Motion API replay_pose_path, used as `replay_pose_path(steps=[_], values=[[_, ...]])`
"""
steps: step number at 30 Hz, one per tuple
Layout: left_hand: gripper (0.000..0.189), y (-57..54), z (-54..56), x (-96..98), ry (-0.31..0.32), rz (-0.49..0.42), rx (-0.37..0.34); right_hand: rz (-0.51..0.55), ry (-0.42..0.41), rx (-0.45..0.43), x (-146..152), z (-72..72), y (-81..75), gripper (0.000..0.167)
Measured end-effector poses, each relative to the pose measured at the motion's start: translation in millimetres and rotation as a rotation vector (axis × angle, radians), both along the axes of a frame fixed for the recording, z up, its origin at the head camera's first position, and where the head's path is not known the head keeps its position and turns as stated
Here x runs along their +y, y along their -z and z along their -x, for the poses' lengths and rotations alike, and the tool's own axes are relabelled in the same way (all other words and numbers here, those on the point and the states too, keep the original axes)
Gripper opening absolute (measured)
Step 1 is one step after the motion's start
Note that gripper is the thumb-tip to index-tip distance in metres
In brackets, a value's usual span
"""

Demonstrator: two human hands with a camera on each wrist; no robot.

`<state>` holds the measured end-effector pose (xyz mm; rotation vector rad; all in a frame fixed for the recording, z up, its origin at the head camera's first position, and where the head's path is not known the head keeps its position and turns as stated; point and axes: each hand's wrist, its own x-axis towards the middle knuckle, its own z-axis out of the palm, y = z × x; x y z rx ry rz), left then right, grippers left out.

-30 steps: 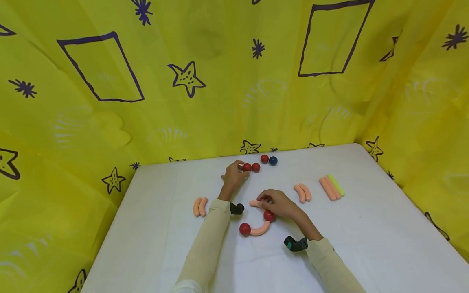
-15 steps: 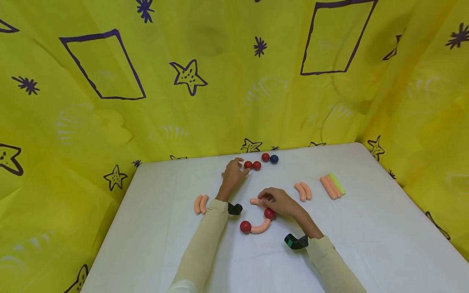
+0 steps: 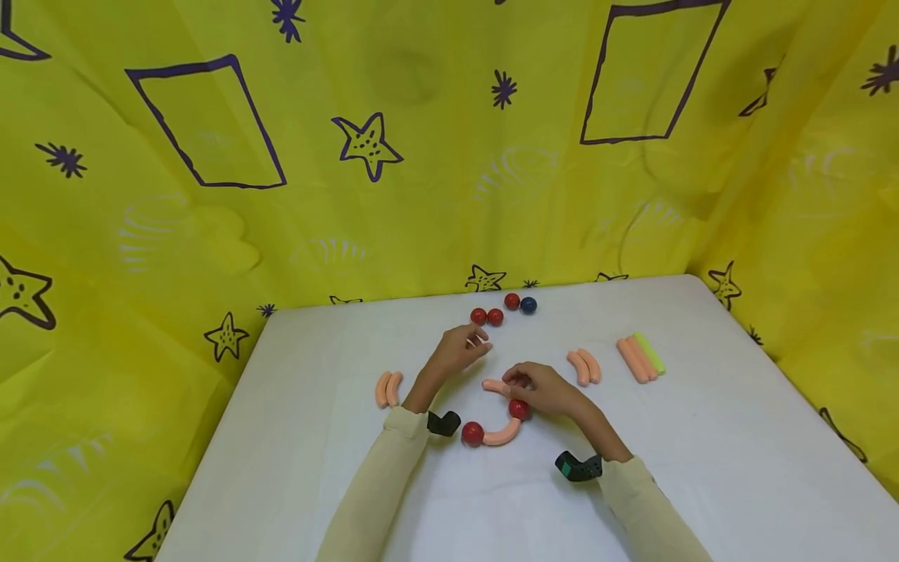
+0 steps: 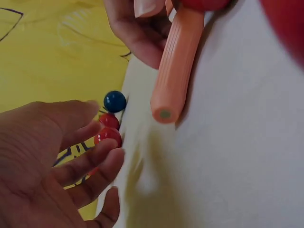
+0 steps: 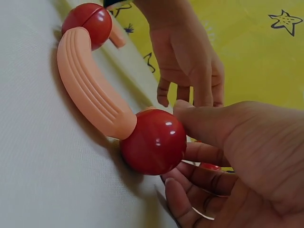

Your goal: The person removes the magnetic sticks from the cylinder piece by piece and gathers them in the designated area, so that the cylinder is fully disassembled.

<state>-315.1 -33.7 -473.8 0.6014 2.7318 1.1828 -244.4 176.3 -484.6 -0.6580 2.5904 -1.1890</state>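
A curved peach magnetic rod [image 3: 500, 435] lies on the table between a red ball [image 3: 473, 434] and a second red ball [image 3: 520, 410]. My right hand [image 3: 546, 389] pinches another curved peach rod [image 3: 495, 386] at the second ball; in the left wrist view that rod [image 4: 175, 71] points its free end, with a greenish centre, toward the camera. The right wrist view shows the thumb close beside the red ball [image 5: 154, 142], which hides most of the held rod. My left hand [image 3: 456, 350], its fingers loosely bent and holding nothing, is just in front of two red balls [image 3: 487, 317].
At the back sit another red ball [image 3: 512, 301] and a blue ball [image 3: 528, 305]. Two curved peach rods [image 3: 388, 389] lie at left, two more [image 3: 584, 367] at right, beside straight peach rods [image 3: 637, 360] and a green rod [image 3: 649, 353]. A yellow curtain [image 3: 449, 195] surrounds the white table.
My left hand has drawn back from the two red balls toward me and slightly right, leaving them at the back. The right hand stays at the curved rod and red ball.
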Motion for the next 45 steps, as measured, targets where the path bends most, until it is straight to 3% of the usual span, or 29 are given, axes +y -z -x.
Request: replay_pose_path(steps=[8, 11, 15, 21, 32, 38, 45], values=[[0.023, -5.2, -24.5, 0.0, 0.240, 0.078, -0.128, -0.051, -0.023, -0.054, 5, -7.7, -5.4, 0.050], [0.025, -4.6, -29.9, -0.6, 0.293, 0.114, -0.111, -0.091, -0.030, -0.061, 5, -11.4, -11.0, 0.060], [0.026, -2.8, -33.0, -0.5, 0.314, 0.155, -0.060, -0.114, -0.010, -0.082, 4, -14.4, -13.9, 0.056], [0.028, 0.8, -34.7, -1.0, 0.288, 0.168, -0.032, -0.095, 0.044, -0.093, 3, -13.6, -10.9, 0.043], [0.027, 2.2, -40.9, -6.6, 0.210, 0.170, 0.003, -0.043, 0.030, 0.052, -3, -5.8, -7.7, 0.028], [0.024, 2.6, -46.1, -11.6, 0.121, 0.217, -0.011, -0.002, 0.016, 0.052, -13, 0.1, -8.1, 0.025], [0.017, 3.5, -54.6, -14.5, 0.003, 0.247, -0.012, 0.057, 0.101, -0.009, -25, 4.9, -2.9, 0.028]])
